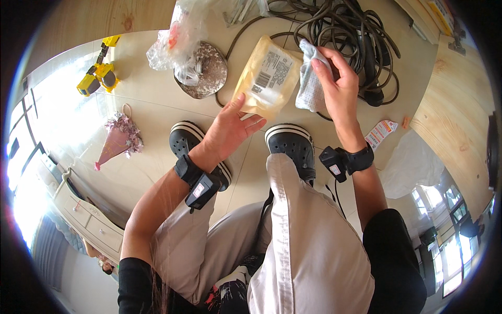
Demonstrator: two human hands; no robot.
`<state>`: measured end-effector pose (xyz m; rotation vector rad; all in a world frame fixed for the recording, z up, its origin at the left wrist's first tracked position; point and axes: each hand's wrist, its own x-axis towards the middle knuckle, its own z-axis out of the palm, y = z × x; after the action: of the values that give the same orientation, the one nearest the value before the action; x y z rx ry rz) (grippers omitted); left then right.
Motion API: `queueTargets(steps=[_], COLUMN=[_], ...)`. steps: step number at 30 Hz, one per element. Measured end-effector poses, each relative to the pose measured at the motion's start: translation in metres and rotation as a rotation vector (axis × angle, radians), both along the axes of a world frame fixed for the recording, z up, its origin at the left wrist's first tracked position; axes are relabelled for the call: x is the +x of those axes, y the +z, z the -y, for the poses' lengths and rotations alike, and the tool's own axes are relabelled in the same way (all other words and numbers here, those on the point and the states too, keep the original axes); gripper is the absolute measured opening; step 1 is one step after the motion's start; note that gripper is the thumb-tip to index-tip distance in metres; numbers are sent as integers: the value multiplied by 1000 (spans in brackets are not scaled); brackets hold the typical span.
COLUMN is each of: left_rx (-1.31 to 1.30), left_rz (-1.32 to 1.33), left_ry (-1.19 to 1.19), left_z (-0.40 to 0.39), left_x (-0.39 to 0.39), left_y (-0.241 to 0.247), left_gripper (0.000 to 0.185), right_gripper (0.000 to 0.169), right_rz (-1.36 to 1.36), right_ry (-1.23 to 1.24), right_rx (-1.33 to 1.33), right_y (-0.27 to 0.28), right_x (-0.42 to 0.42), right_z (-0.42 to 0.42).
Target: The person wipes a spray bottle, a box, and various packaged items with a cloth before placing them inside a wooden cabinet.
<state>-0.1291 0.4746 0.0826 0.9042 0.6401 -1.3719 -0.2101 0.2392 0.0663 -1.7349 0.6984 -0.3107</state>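
My left hand (231,129) grips the lower left corner of a yellowish translucent plastic package (245,80), thumb on top and fingers partly under it. A white label with a barcode and printing covers much of the package's face. Close to its right side, my right hand (339,80) pinches a pale grey dotted cloth (311,92), folded or bunched, between thumb and fingers. The cloth hangs beside the package's right edge; whether the two touch, I cannot tell. A black device is strapped to each wrist.
Coiled dark cable (333,29) lies on the tiled floor beyond my hands. Left of the package are a stained metal plate (210,70), a clear plastic bag (164,51), a yellow-black toy (104,76) and a pink cone ornament (117,137). A wooden panel (455,102) stands at right.
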Motion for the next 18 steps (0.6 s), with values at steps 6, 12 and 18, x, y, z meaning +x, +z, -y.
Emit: queueTargets(steps=[6, 12, 18], left_rx=[-166, -84, -1], left_rz=[10, -111, 191], left_ry=[67, -27, -192], left_z=[8, 31, 46], left_x=[-19, -24, -24], left_y=[-23, -8, 2], left_gripper=[35, 31, 34], right_gripper=[23, 29, 28], right_rz=[5, 28, 62], right_ry=[126, 311, 376], right_rx=[-230, -445, -600], right_y=[11, 20, 20], right_x=[-19, -33, -37], right_z=[-3, -19, -30])
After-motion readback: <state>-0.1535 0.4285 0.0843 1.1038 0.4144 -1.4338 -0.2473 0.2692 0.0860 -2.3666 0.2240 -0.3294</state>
